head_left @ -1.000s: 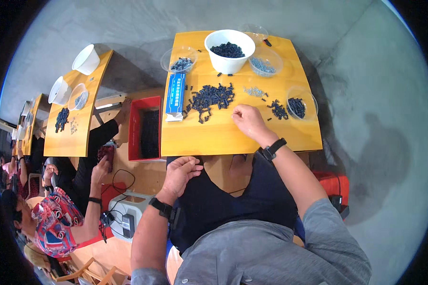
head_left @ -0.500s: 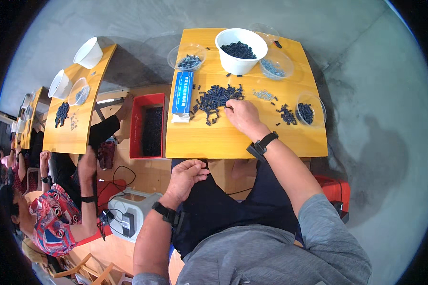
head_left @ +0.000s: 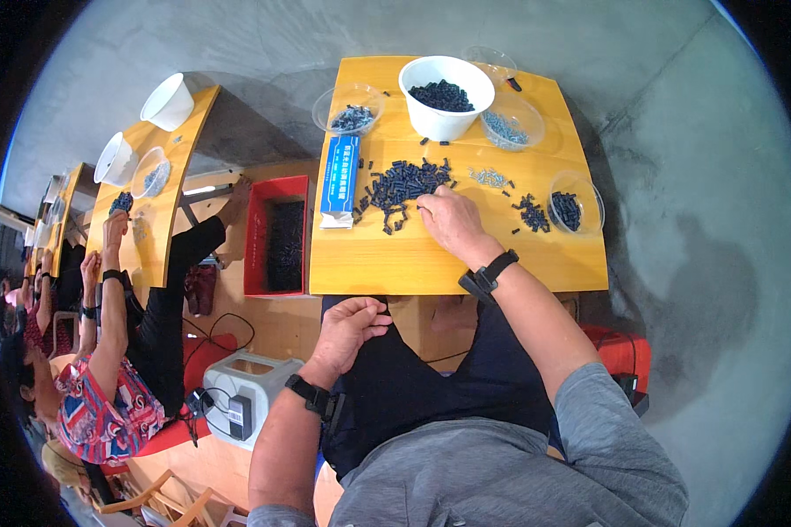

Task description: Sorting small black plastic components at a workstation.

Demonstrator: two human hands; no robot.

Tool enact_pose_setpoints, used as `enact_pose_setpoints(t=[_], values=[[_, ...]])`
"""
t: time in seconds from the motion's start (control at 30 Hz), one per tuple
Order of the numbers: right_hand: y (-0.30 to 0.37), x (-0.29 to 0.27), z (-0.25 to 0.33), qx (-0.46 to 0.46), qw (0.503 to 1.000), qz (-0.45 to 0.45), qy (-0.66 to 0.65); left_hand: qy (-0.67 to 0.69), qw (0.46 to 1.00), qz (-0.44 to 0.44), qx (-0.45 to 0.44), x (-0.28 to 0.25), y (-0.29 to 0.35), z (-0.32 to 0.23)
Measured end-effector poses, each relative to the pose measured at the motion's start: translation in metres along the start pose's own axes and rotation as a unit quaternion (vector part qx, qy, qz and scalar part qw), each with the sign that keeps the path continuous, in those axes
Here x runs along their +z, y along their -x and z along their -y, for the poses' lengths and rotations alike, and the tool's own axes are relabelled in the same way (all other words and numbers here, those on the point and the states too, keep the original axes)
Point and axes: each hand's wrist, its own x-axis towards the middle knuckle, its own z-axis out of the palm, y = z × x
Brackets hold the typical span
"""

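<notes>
My right hand (head_left: 453,221) rests over the table at the right edge of a pile of small black cylindrical pieces (head_left: 402,183). Its thumb and fingers are pinched together, and whatever they hold is hidden. Above my lap, just off the table's near edge, my left hand (head_left: 350,335) is closed with thumb against fingertips; anything in it is too small to name. To the right of the pile lie small silvery pieces (head_left: 489,178) and a smaller heap of black pieces (head_left: 532,213). A blue and white box (head_left: 340,180) lies at the pile's left.
On the table (head_left: 395,274) stand a white bucket (head_left: 439,127) of black pieces and several clear plastic bowls (head_left: 532,140). A red bin (head_left: 253,237) sits left of the table. Further left, a co-worker (head_left: 105,395) reaches over another table (head_left: 154,255).
My hands stay in nearly the same places, fingers still closed. The co-worker at the left has raised a hand over the black pieces on their own table.
</notes>
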Motion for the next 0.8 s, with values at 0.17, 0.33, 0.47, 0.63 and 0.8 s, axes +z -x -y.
enact_pose_setpoints(t=[0.17, 0.33, 0.47, 0.63, 0.8], values=[[0.002, 0.001, 0.002, -0.013, 1.0, -0.008, 0.008, -0.002, 1.0, -0.011, 0.002, 0.004, 0.004, -0.003], [0.009, 0.0, 0.0, 0.056, 0.986, -0.078, -0.133, -0.006, 1.0, -0.01, 0.001, 0.003, 0.003, -0.002], [0.017, -0.001, -0.002, 0.139, 0.95, -0.027, -0.278, -0.016, 1.0, -0.003, 0.004, 0.001, 0.002, 0.0], [0.031, -0.005, 0.008, 0.219, 0.817, -0.003, -0.533, -0.023, 1.0, -0.013, 0.003, 0.003, 0.002, 0.0], [0.04, -0.019, 0.015, 0.224, 0.737, 0.04, -0.636, -0.053, 0.998, -0.035, 0.014, 0.006, 0.003, 0.001]])
